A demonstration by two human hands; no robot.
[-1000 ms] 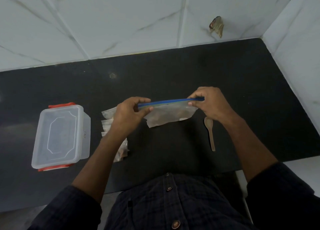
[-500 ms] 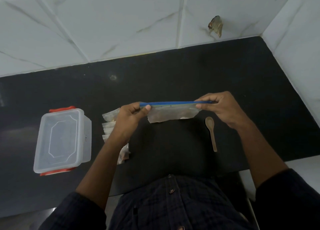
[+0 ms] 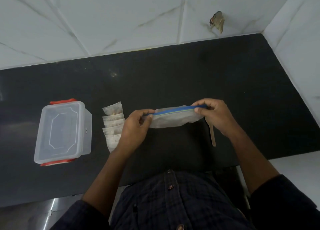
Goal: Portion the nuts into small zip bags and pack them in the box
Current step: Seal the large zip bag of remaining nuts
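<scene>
Head view: left hand [image 3: 134,126] and right hand [image 3: 213,115] each pinch one end of the large zip bag [image 3: 173,120] at its blue seal, above the black worktop [image 3: 173,77]. Small filled bags [image 3: 113,124] lie stacked left of it, lidded box [image 3: 60,131] beyond them. Wooden spoon [image 3: 212,134] sits under right wrist. Far half open to the wall.

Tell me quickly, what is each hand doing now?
Left hand: closed, pinching the left end of the zip bag at its blue strip.
Right hand: closed, pinching the right end of the same bag.
</scene>
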